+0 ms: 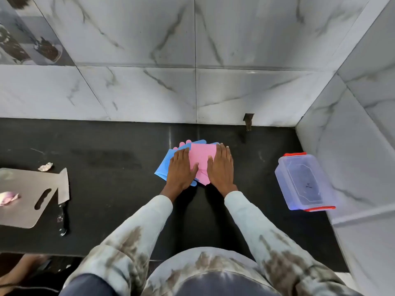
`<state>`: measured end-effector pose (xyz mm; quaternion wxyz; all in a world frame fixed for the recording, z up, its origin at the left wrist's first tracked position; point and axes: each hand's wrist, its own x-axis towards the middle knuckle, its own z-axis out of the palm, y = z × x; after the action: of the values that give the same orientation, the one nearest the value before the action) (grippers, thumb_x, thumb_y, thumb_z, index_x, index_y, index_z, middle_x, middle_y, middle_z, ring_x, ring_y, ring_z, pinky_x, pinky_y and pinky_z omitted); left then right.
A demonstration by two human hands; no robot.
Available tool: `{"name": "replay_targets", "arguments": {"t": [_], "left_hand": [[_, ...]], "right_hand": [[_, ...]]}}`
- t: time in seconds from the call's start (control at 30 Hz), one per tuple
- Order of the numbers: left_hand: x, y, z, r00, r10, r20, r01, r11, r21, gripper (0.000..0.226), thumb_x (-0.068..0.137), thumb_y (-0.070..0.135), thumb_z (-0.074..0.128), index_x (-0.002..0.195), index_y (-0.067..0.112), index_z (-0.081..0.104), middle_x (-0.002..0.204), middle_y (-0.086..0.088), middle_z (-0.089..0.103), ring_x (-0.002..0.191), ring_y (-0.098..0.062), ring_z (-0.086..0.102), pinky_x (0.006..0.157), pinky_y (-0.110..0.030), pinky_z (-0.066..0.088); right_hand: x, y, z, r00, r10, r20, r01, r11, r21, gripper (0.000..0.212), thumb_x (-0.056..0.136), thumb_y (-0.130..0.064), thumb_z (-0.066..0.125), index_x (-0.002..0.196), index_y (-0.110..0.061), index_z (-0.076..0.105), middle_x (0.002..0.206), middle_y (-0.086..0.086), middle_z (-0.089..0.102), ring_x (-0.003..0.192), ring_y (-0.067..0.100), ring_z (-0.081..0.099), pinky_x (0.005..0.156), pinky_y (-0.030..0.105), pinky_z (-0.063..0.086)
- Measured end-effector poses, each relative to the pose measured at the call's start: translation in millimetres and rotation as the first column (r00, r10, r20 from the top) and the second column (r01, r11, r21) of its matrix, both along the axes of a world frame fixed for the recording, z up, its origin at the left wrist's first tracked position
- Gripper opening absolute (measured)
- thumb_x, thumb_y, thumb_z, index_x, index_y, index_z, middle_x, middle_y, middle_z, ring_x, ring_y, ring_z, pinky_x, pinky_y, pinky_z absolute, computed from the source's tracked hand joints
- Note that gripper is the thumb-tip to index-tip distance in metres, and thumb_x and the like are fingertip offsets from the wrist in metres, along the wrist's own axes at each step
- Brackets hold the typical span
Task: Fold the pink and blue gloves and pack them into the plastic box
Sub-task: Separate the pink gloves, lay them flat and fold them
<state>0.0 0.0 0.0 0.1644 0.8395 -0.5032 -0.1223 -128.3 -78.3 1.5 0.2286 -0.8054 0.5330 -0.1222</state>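
A pink glove (202, 159) lies folded on top of a blue glove (164, 167) in the middle of the black counter. My left hand (181, 169) rests flat on the left side of the stack, covering blue and pink. My right hand (221, 166) presses flat on the right side of the pink glove. Both palms face down with fingers together, gripping nothing. Pink fingertips and a blue corner stick out at the far edge of the stack. The clear plastic box (303, 181) with red clips stands open and empty to the right, near the side wall.
A steel cutting board (25, 195) sits at the left with a cleaver (63, 195) beside it, an onion piece (8, 198) on it and a crumpled scrap (45, 167) behind it. Marble-tiled walls close the back and right. A foot shows at the bottom left below the counter edge.
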Motion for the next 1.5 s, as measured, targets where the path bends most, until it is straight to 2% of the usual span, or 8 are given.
{"name": "replay_targets", "arguments": {"t": [0.37,0.5,0.7,0.9,1.1,1.23,1.37,1.5], "left_hand": [[-5,-12,5,0.947,0.051,-0.317,-0.076,0.995,-0.066,0.043,0.106,0.011,0.054,0.15,0.012,0.054,0.155,-0.008,0.057,0.143,-0.029,0.055,0.125,-0.043,0.04],[-9,-32,21,0.985,0.002,-0.17,-0.015,0.997,-0.076,0.041,0.096,0.043,0.048,0.121,0.022,0.073,0.135,-0.002,0.066,0.135,-0.027,0.053,0.124,-0.048,0.032],[-24,-54,34,0.909,-0.143,-0.392,0.001,0.94,-0.34,0.053,0.093,0.016,0.033,0.131,0.007,0.07,0.128,-0.011,0.072,0.109,-0.008,0.055,0.094,-0.013,0.044],[-43,-62,33,0.84,-0.216,-0.497,0.036,0.938,-0.346,0.041,0.106,-0.009,0.039,0.13,0.01,0.067,0.113,-0.013,0.076,0.108,-0.034,0.071,0.098,-0.043,0.056],[-49,-58,27,0.88,-0.223,-0.42,0.056,0.926,-0.375,0.029,0.108,0.015,0.058,0.135,0.019,0.064,0.127,-0.005,0.068,0.119,-0.023,0.066,0.11,-0.042,0.053],[-52,-53,19,0.935,0.129,-0.331,-0.223,0.938,-0.264,0.044,0.099,0.041,0.07,0.137,0.02,0.057,0.132,-0.006,0.058,0.118,-0.021,0.061,0.104,-0.042,0.053],[-53,-50,21,0.782,0.308,-0.541,-0.344,0.938,0.036,0.062,0.104,0.06,0.055,0.143,0.014,0.046,0.142,-0.01,0.06,0.121,-0.028,0.065,0.105,-0.045,0.053],[-58,-62,29,0.199,0.15,-0.968,-0.225,0.969,0.103,0.048,0.114,0.036,0.044,0.153,0.009,0.047,0.146,-0.017,0.064,0.126,-0.035,0.068,0.111,-0.055,0.055]], "right_hand": [[-8,-10,1,0.994,0.029,0.109,-0.04,0.994,0.106,0.056,0.11,-0.028,0.049,0.162,-0.012,0.034,0.168,0.008,0.036,0.158,0.025,0.034,0.132,0.039,0.029],[-13,-19,11,0.968,-0.011,0.25,-0.025,0.99,0.14,0.05,0.109,-0.033,0.049,0.156,-0.015,0.046,0.159,0.005,0.051,0.147,0.023,0.047,0.126,0.042,0.037],[-30,-33,15,0.952,-0.153,0.265,0.081,0.961,0.265,0.039,0.113,-0.041,0.039,0.122,-0.012,0.064,0.129,0.007,0.061,0.12,0.026,0.063,0.115,0.049,0.044],[-56,-31,14,0.739,-0.407,0.537,0.092,0.85,0.519,0.041,0.114,-0.039,0.042,0.137,-0.007,0.053,0.133,0.015,0.063,0.122,0.031,0.065,0.111,0.046,0.054],[-73,-32,15,0.745,-0.449,0.493,0.118,0.816,0.566,0.049,0.109,-0.049,0.051,0.136,-0.008,0.053,0.127,0.014,0.064,0.113,0.029,0.066,0.104,0.045,0.059],[-76,-32,14,0.808,-0.374,0.456,0.126,0.865,0.485,0.033,0.108,-0.036,0.059,0.097,-0.005,0.058,0.096,0.015,0.061,0.091,0.022,0.057,0.083,0.033,0.052],[-81,-36,21,0.761,-0.4,0.511,0.152,0.875,0.459,0.026,0.106,-0.031,0.062,0.095,-0.008,0.056,0.094,0.012,0.06,0.089,0.02,0.055,0.08,0.031,0.047],[-81,-44,34,0.705,-0.409,0.58,0.122,0.875,0.469,0.02,0.105,-0.025,0.064,0.095,-0.011,0.054,0.095,0.01,0.06,0.089,0.019,0.056,0.077,0.029,0.045]]}}
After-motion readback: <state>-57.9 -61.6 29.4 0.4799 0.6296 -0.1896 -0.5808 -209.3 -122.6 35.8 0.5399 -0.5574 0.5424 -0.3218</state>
